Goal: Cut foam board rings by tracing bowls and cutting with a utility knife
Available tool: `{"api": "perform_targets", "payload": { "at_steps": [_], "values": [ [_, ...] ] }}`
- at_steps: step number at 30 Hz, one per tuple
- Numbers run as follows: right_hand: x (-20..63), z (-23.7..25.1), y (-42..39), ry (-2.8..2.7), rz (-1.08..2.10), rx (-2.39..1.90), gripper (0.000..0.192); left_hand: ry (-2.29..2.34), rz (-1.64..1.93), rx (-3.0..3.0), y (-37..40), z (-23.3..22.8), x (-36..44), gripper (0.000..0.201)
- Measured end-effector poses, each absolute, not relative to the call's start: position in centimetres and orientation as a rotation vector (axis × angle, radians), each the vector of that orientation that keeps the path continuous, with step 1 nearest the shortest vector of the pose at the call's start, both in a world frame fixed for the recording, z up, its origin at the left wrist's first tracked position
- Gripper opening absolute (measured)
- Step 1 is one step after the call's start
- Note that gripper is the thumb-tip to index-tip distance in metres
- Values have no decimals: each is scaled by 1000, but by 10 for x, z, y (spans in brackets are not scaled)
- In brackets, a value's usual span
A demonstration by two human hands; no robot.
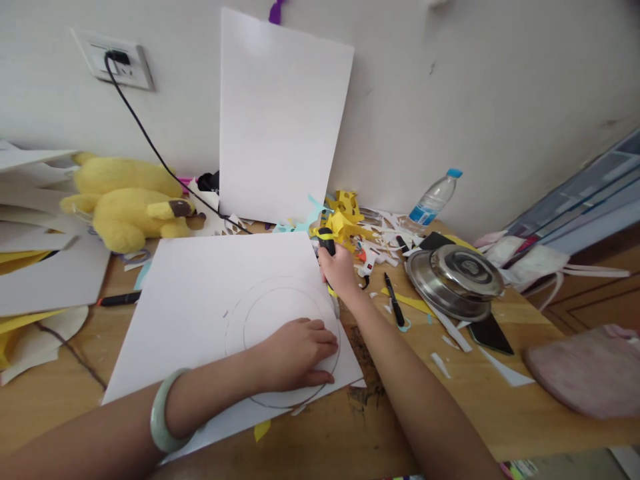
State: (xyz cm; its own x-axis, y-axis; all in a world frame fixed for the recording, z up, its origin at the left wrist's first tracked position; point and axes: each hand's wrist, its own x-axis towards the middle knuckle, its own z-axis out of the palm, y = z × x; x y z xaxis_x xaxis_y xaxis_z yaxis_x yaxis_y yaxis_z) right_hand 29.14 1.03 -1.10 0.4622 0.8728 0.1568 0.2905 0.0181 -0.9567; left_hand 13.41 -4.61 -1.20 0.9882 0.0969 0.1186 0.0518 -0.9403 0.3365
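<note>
A large white sheet (200,293) lies flat on the wooden table (450,400), with two pencilled circles (260,313), one inside the other, drawn on its right half. My left hand (295,353) presses palm-down on the lower part of the circles; a pale green bangle (163,420) sits on that wrist. My right hand (340,270) is at the sheet's right edge, fingers closed around a black and yellow utility knife (326,241) whose tip meets the board near the outer circle.
A second white board (280,113) leans on the wall. A yellow plush toy (125,203) and stacked sheets lie left. Paper scraps, a black pen (394,300), a steel pot lid (455,280), a phone (490,333) and a water bottle (433,200) lie right.
</note>
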Motion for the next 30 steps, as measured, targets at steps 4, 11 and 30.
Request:
{"api": "perform_targets", "payload": {
  "at_steps": [4,11,30],
  "values": [
    [292,-12,12,-1039,631,-1469,18,115,187,2790,-47,-11,134,31],
    [290,-11,18,-1155,616,-1503,24,90,200,2791,-47,-14,133,33],
    [286,-10,28,-1202,867,-1431,16,58,251,2824,-45,-14,133,29]
  ]
}}
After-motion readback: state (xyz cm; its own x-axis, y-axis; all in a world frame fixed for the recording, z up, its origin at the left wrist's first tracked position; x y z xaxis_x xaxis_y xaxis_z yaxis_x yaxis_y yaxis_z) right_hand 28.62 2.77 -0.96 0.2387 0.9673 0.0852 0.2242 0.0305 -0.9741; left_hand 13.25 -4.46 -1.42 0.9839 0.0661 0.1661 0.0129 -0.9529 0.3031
